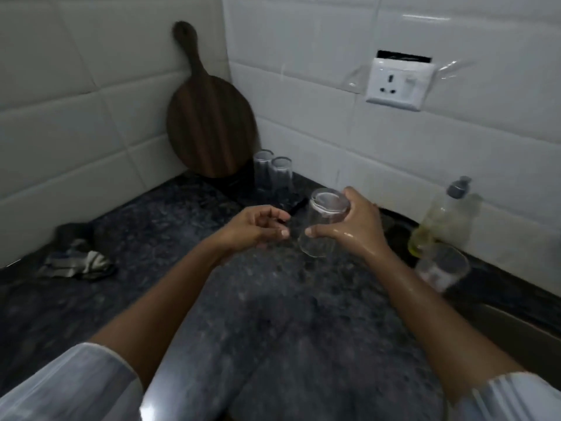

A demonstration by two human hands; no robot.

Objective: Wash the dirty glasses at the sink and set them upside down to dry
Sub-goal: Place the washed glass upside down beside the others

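Note:
My wet right hand (355, 226) grips a clear glass (321, 220), held upside down and tilted just above the dark granite counter (188, 284). My left hand (258, 226) hovers just left of the glass, fingers loosely curled and holding nothing. Two clear glasses (273, 174) stand upside down side by side near the back corner. Another glass (440, 268) stands upright at the right, near the sink's edge (516, 323).
A round wooden cutting board (209, 123) leans in the tiled corner. A soap bottle (440, 220) with yellowish liquid stands at the right wall. A crumpled grey cloth (79, 259) lies at the left. A wall socket (397, 83) sits above the counter.

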